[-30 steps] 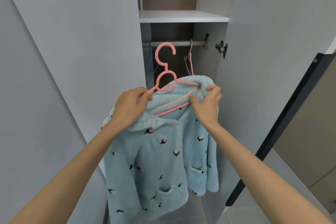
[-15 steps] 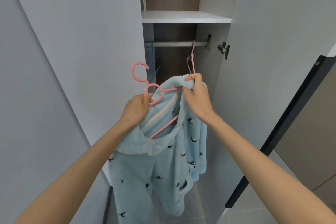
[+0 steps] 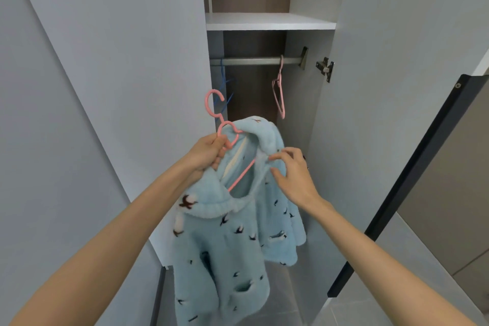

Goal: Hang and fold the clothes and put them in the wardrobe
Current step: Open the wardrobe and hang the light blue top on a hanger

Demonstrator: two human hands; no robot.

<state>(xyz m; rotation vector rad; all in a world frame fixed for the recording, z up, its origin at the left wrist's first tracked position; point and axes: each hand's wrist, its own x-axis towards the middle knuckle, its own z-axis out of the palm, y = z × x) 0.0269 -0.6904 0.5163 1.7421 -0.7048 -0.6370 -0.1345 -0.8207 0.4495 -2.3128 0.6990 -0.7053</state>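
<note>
Item under inspection: a light blue fleece jacket (image 3: 232,241) with a small dark bird print. I see it draped on a pink hanger (image 3: 242,175), held in the air in front of the open wardrobe (image 3: 270,21), below the level of the rail (image 3: 254,61) and not on it. One shoulder sits over the hanger's far arm. The near side sags and the body of the garment hangs down towards the floor.

Left hand (image 3: 209,153): fingers curled tight round the hanger's neck loop, with a fold of the collar bunched under them. The hook points up, clear of the rail.

Right hand (image 3: 293,177): fingers spread and relaxed, the index fingertip touching the collar edge. It grips nothing.

Wardrobe interior: a white shelf lies above the metal rail. A second pink hanger (image 3: 282,103) hangs bare near the rail's right end, and a blue hanger (image 3: 223,82) hangs at its left end, partly hidden by the left door (image 3: 119,61). The right door (image 3: 397,61) stands open on a metal hinge (image 3: 326,69). A dark-framed panel (image 3: 423,167) stands further right.
</note>
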